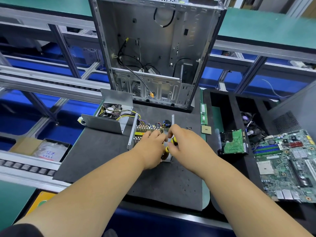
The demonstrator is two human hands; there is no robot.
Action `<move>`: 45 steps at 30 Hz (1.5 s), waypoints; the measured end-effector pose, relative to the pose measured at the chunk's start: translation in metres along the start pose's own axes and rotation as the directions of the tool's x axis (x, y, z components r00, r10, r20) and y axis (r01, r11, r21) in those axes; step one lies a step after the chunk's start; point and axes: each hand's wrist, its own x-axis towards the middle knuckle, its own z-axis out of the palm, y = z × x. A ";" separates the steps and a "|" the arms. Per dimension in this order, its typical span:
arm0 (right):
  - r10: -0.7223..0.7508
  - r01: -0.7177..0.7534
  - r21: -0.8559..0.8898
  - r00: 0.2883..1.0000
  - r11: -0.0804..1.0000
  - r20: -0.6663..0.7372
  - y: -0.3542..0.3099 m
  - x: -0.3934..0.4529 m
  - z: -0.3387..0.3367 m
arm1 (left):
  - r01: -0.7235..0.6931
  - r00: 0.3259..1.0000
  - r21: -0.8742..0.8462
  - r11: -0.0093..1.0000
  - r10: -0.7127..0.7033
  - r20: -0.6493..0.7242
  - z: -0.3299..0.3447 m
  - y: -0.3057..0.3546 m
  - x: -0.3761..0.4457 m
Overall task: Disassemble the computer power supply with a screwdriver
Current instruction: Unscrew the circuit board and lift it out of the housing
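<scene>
A: Where does the power supply (145, 134) stand?

B: Opened up. Its board and heat sinks lie bare in the tray, right under both hands. The cover (109, 115), fan and wire bundle inside, sits just beyond and to the left of the left hand (151, 147).

A: And the hands?

B: The right hand (183, 142) is clenched around the yellow-and-black screwdriver (168, 147), which points down at the near edge of the tray. The left hand's fingers curl in beside the handle; whether they grasp it or steady a part, I cannot tell.

A: So what is left?

B: My guess: the board's own screws, then lifting it out of the tray. A few loose screws (189, 128) lie just beyond the right hand.

A: Anything further out?

B: The empty case (153, 52) stands well beyond both hands; a motherboard (287, 165) and a drive (233, 142) lie off to the right of the right hand.
</scene>
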 end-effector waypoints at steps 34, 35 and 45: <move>-0.067 0.066 -0.016 0.995 0.998 -0.068 0.008 0.001 0.005 | 0.227 0.817 -0.301 0.926 -0.349 -0.459 0.050 0.019 -0.045; -0.069 0.068 -0.008 0.995 0.998 -0.068 0.008 0.001 0.004 | 0.228 0.815 -0.304 0.925 -0.352 -0.460 0.050 0.019 -0.044; -0.080 0.081 0.015 0.995 0.997 -0.058 0.005 -0.002 -0.002 | 0.219 0.831 -0.320 0.922 -0.348 -0.434 0.047 0.019 -0.046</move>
